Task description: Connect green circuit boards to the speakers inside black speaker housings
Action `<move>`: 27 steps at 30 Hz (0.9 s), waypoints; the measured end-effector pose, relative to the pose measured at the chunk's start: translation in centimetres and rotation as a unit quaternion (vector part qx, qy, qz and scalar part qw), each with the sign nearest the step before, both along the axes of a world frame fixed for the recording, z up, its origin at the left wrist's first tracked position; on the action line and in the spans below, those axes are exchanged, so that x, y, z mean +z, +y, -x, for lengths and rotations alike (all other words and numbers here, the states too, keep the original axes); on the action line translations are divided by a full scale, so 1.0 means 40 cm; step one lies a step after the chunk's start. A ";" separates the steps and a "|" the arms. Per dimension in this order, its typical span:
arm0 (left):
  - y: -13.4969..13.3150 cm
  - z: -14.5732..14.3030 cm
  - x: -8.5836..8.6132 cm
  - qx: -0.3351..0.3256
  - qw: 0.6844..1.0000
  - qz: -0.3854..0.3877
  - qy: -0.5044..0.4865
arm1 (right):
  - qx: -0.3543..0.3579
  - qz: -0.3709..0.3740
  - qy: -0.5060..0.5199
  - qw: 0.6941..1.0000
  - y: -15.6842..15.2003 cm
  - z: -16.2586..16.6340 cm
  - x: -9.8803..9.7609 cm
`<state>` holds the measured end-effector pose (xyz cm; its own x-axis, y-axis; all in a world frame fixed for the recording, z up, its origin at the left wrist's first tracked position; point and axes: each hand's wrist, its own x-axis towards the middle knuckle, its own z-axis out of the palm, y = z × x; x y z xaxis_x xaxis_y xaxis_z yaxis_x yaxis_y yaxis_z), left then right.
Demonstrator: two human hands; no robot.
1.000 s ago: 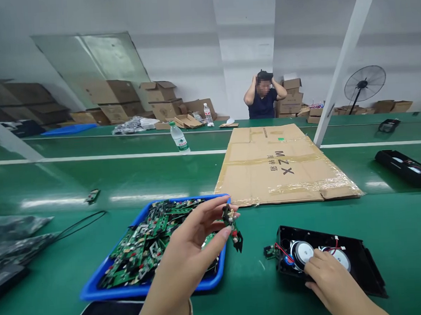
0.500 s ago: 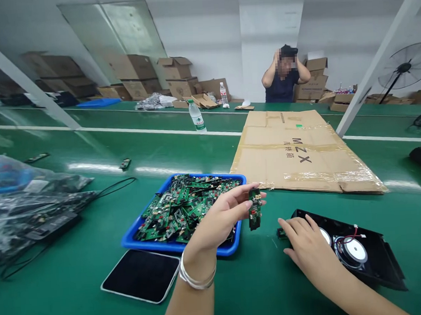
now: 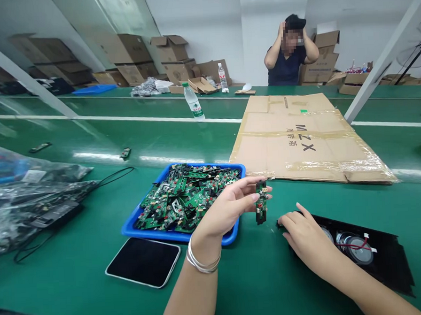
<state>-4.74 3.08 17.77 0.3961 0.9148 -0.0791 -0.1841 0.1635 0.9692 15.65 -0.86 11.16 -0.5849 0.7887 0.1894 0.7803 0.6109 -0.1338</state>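
Observation:
My left hand [image 3: 230,206] pinches a small green circuit board [image 3: 261,204] upright between thumb and fingers, above the table. More such boards [image 3: 187,196] fill a blue tray [image 3: 125,227] behind and left of that wrist. To the right, my right hand [image 3: 304,232] is curled at the left end of a black speaker housing [image 3: 385,256]. A small dark piece sticks out past its fingertips; most of it is hidden, so its kind does not show. A round speaker [image 3: 358,249] with red wires and white plugs sits in the housing.
A tablet [image 3: 143,262] lies before the tray. Bagged parts [image 3: 40,208] and a black cable are at left. A flattened cardboard box [image 3: 284,149] covers the table's back right. Beyond stand a water bottle [image 3: 193,102] and a seated person [image 3: 287,69], hands raised to the head.
The view has shifted, so the far side sits higher in the picture. The left hand still holds its board. The dark piece at the right fingertips shows less, and the speaker housing appears turned or tilted.

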 end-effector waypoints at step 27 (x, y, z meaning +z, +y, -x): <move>0.012 -0.157 -0.177 -0.162 0.834 -0.213 0.483 | -0.050 0.111 -0.009 0.992 0.036 -0.031 0.051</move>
<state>1.52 3.58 10.68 0.5676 0.7989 -0.1991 0.7031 -0.3444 0.6222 16.90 0.59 13.20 -0.5030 0.8643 -0.0064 0.8393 0.4867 -0.2421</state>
